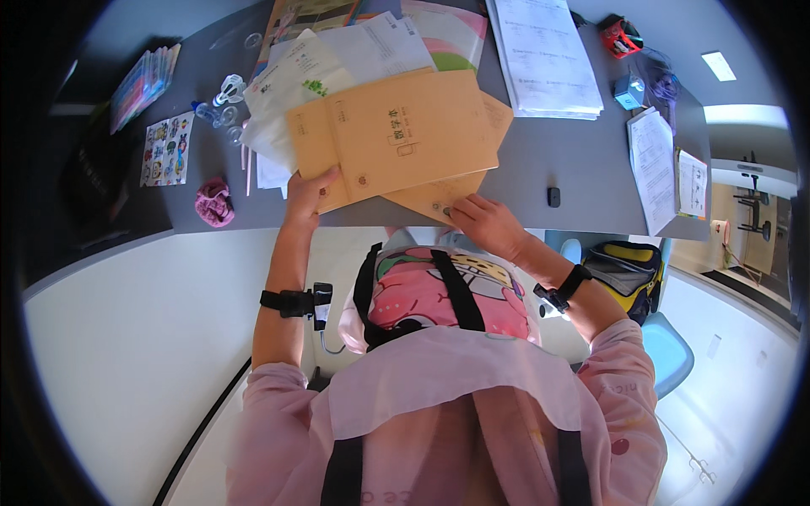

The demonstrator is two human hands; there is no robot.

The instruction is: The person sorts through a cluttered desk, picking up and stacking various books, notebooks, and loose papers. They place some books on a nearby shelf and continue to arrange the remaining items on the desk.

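Observation:
My left hand (304,197) grips the lower left corner of tan kraft-cover exercise books, thumb on top and fingers hidden underneath. The uppermost exercise book (414,136) bears printed writing and lies slightly askew over another at its left. A lower exercise book (436,193) juts out beneath it towards me. My right hand (484,221) pinches that lower book's near edge, at the front of the grey desk (531,158). Behind the books lie a white plastic sheet or bag (285,95) with a green print and several white papers (380,54).
Stacked printed sheets (547,63) lie back right; more papers (652,167) lie farther right. A small black object (554,197) sits right of my hand. To the left are a sticker sheet (167,150), a purple scrunchie (214,202) and clear plastic pieces (218,114).

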